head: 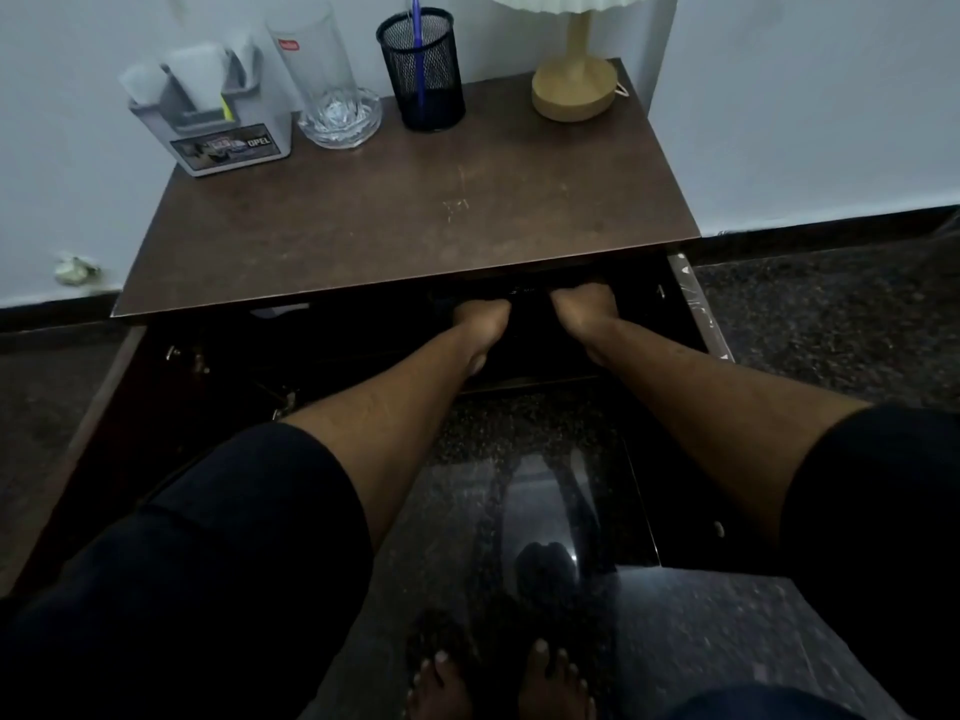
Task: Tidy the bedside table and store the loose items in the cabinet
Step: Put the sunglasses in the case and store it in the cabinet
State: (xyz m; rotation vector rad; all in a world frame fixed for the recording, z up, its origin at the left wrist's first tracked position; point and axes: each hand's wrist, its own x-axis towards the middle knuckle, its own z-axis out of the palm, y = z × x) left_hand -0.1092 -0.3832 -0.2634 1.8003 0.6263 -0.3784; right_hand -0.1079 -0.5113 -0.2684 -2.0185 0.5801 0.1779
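The brown bedside table (395,220) stands against the wall, with its cabinet (332,345) below open and dark inside. Both my arms reach into the cabinet under the table top. My left hand (480,317) and my right hand (584,309) are side by side at the cabinet mouth, with their fingers hidden in the dark under the table's front edge. Something dark lies where the fingers go, too dim to name. Whether either hand holds anything cannot be seen.
At the back of the table top stand a grey organiser box (213,122) with papers, a tall clear glass (332,80), a black mesh pen cup (423,70) with a blue pen, and a lamp (574,88). Cabinet doors (98,402) swing out left and right. My bare feet (498,678) stand on the dark speckled floor.
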